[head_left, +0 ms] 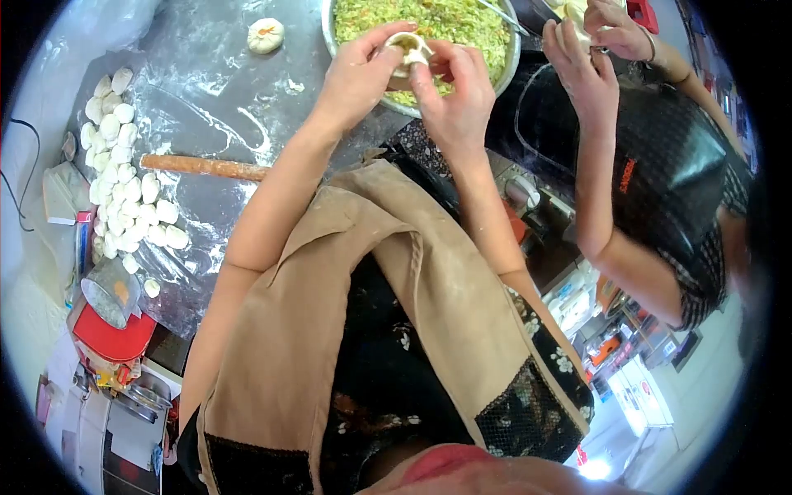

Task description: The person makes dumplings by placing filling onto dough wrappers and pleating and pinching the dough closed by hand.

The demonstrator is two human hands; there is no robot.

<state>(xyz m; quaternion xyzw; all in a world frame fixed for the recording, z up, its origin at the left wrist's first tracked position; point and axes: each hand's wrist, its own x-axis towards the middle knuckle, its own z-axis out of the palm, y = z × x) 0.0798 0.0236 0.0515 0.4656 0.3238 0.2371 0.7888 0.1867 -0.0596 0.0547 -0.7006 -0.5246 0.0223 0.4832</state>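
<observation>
Both my hands hold a partly closed dough bun (410, 49) over the near side of a metal bowl (327, 33) of chopped green filling (470, 29). My left hand (359, 78) cups the bun from the left, with its fingers wrapped against the dough. From the right, my right hand (458, 95) pinches the dough edge between thumb and fingers. Some filling shows in the bun's opening. To the left, a pleated bun (266, 35) with an orange mark on top sits on the floured metal table (198, 99).
A wooden rolling pin (205, 167) lies on the table, left of my left forearm. Many dough pieces (124, 190) are heaped at the left edge. At the right, a co-worker in a black apron (660, 157) holds dough (577, 25) in both hands. A spoon handle (503, 16) crosses the bowl's rim.
</observation>
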